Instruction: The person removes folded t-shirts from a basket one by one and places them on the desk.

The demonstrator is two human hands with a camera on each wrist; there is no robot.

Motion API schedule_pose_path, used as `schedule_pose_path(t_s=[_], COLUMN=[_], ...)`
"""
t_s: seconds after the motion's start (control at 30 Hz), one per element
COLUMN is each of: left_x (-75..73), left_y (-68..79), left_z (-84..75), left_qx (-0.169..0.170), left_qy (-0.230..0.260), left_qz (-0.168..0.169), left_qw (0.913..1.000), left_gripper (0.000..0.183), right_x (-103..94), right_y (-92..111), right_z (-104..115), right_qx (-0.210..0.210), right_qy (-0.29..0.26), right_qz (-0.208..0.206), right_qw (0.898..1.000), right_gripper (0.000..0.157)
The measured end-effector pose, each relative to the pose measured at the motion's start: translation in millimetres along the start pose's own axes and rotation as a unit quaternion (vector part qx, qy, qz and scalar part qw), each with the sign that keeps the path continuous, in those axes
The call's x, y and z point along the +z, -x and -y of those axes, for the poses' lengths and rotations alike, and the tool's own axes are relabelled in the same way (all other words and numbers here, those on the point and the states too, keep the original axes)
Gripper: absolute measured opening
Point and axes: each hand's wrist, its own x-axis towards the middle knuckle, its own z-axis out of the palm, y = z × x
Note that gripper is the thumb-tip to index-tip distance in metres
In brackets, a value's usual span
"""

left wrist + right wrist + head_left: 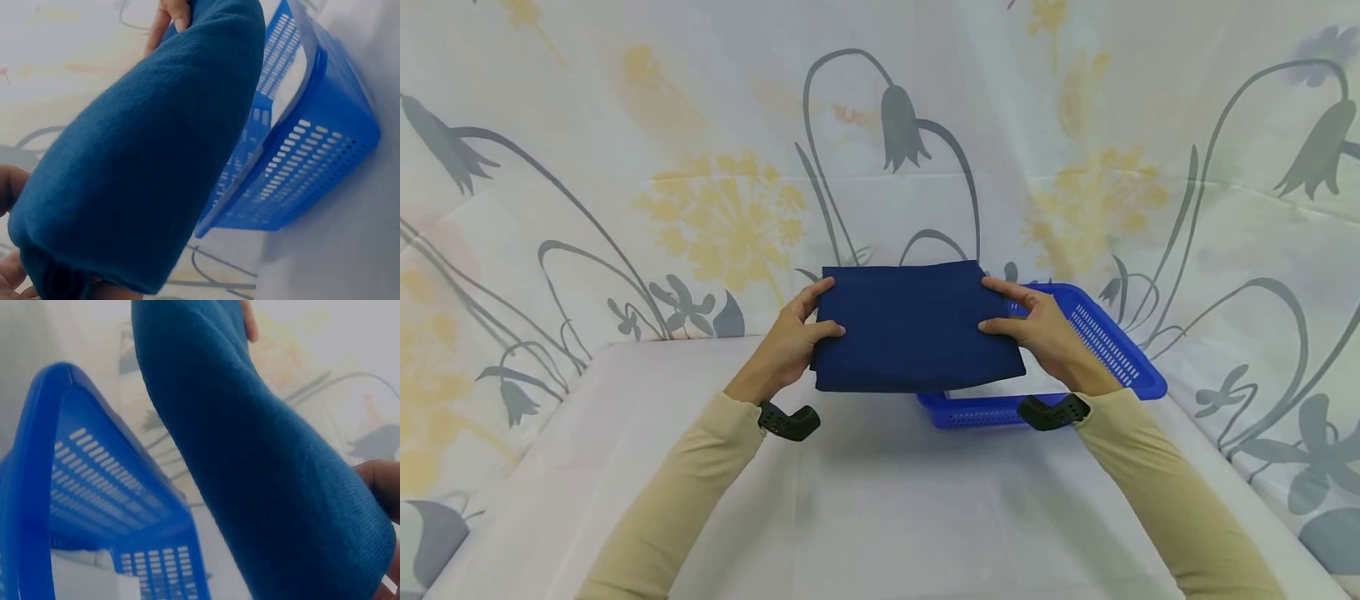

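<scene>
A folded dark blue cloth is held up above the table between both hands. The left hand grips its left end, thumb on the near face and fingers at the edge and behind. At the opposite end, the right hand pinches the cloth in the same way. Both wrist views show the cloth as a thick soft fold; its layers show at the left end. Fingertips behind the cloth are partly hidden. The cloth covers part of a blue plastic basket in the head view.
The slotted basket stands on the white-covered table, behind and below the right hand. Something white lies inside it; its kind is unclear. A flower-printed curtain hangs behind and at both sides of the table.
</scene>
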Motion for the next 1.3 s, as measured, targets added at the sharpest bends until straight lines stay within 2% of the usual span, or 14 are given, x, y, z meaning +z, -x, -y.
schedule_pose_path(t_s=[0.7,0.9,1.13,1.3], left_x=[-52.6,-70.3,-89.1,-101.3], left_y=[25.6,35.4,42.7,46.4], left_z=[5.0,6.9,10.7,14.2], left_qx=[0.000,-0.008,-0.016,-0.008], left_qy=[-0.019,-0.034,-0.035,-0.027], left_qz=[-0.010,-0.022,-0.025,-0.022], left_qw=[0.9998,0.9992,0.9989,0.9994], left_gripper=[0.083,0.083,0.083,0.083], right_x=[55.4,77.3,97.7,112.2], right_y=[-17,-22,-27,-30], right_z=[-15,-17,-25,-27], right_qx=[-0.014,0.000,0.002,0.003], right_qy=[-0.009,-0.027,-0.023,-0.024], right_qz=[0.018,0.030,0.022,0.022], right_qw=[1.000,0.999,1.000,0.999], right_gripper=[0.069,0.071,0.070,0.070])
